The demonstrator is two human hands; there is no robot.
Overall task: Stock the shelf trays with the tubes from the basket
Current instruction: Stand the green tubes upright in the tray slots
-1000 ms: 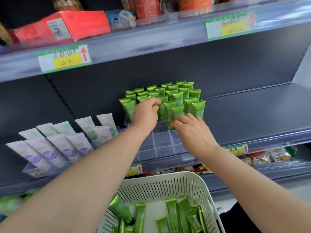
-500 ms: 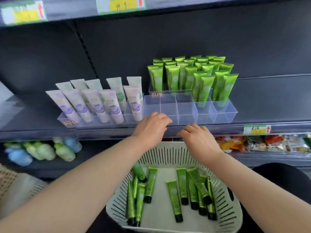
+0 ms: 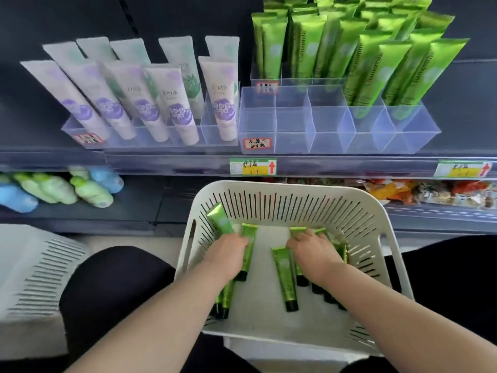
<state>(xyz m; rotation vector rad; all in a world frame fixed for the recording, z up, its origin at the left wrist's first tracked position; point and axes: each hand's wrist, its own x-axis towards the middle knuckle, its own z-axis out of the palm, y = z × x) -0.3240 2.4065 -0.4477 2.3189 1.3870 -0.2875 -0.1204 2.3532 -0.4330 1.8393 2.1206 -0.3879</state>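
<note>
Fingers (image 3: 242, 239) of left hand (image 3: 226, 251) curled down over green tubes (image 3: 285, 275) at lower centre of frame, one tube (image 3: 220, 219) tilted up just beyond the knuckles; grip itself hidden, cannot tell if closed on it. Fingers of right hand (image 3: 313, 250) bent onto another cluster of tubes, hold likewise unclear. Tubes glossy metallic green, flat crimped tops, black caps, lying loose inside a white slotted basket (image 3: 295, 200). More of the same standing upright in clear divided trays (image 3: 330, 130) at upper right of frame, front compartments bare. Pale tubes with purple print (image 3: 177, 103) in neighbouring tray, upper left. Dark shelf with yellow-green price tags (image 3: 252, 166) along its edge; blue and green bottles (image 3: 61, 188) below at left.
</note>
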